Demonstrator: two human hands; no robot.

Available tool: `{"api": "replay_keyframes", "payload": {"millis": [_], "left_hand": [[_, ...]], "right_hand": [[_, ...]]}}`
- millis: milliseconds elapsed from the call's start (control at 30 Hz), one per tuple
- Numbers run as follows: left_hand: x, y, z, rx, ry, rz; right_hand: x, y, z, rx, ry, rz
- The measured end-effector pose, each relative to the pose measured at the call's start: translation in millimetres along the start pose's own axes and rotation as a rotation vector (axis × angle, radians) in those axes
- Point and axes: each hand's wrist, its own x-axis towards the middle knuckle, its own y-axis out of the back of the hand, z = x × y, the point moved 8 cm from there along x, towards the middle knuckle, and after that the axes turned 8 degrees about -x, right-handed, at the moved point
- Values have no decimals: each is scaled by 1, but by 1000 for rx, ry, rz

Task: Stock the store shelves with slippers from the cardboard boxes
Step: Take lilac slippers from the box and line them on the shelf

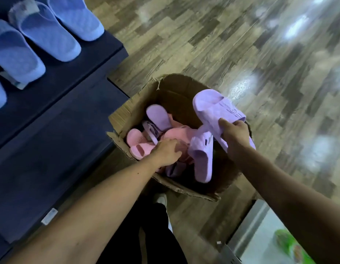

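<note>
An open cardboard box [175,92] stands on the floor, holding several pink and lilac slippers. My right hand [235,137] grips a lilac slipper [214,109] lifted above the box's right side. Below it a second lilac slipper [201,159] stands on end, leaning against the held one. My left hand [166,152] reaches down into the box with its fingers curled among the pink slippers [140,143]; whether it grips one is hidden. Another lilac slipper [157,117] lies sole-up at the back of the box.
Dark blue stepped shelves [70,115] fill the left, with several blue slippers [49,35] lined up on the upper tier. Wood-pattern floor [241,44] spreads to the right. My dark trousers and one shoe [160,200] show below the box. A pale surface with a green item [287,242] lies bottom right.
</note>
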Motion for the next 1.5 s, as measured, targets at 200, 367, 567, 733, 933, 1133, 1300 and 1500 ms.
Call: {"api": "replay_keyframes", "payload": {"millis": [200,367,567,733,933,1133,1300,1500], "left_hand": [[-51,28,42,-72,-19,99],[-84,55,53,-148,54,148],[-127,81,58,-82,102,113],[-154,115,63,-15,78,185],[-175,144,53,-164,161,360],[-182,171,72,-123,85,528],[-179,182,75,-249,220,505],[-172,176,79,-562,297,461]], "right_hand": [[-64,38,-44,-43,163,-55],[-113,56,-80,-69,220,-102],[-163,60,-125,35,302,-149],[-186,65,-188,143,410,-181],[-206,77,-256,168,557,-204],[-227,81,-289,298,567,-307],[-228,86,-298,334,577,-299],[-223,91,-301,323,581,-266]]}}
